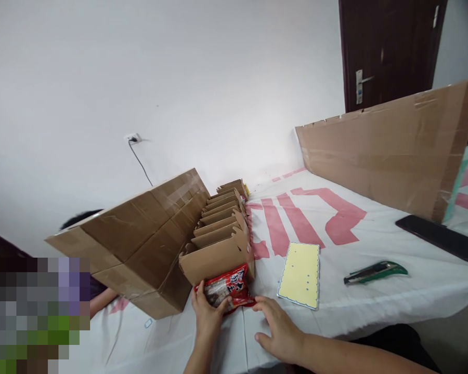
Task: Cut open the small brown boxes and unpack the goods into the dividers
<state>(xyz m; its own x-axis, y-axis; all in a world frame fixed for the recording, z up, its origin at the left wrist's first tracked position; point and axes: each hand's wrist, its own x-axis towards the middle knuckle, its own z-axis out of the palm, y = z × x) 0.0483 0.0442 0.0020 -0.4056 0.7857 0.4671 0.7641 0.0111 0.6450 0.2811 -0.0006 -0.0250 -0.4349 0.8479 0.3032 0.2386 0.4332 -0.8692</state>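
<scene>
A red snack packet [226, 289] lies at the front end of a long cardboard box [218, 234] divided by several cardboard partitions. My left hand [207, 311] grips the packet's left side, fingers curled around it. Resting flat on the white cloth just to the packet's right is my right hand [280, 328], fingers stretched toward the packet's lower right corner and touching it or nearly so. The packet sits against the box's front flap.
A big taped cardboard panel [140, 234] leans left of the box. A yellow card [301, 273], a green utility knife [375, 271] and a black phone [440, 236] lie on the cloth. Another cardboard sheet [386, 150] stands at right. A person sits low at left.
</scene>
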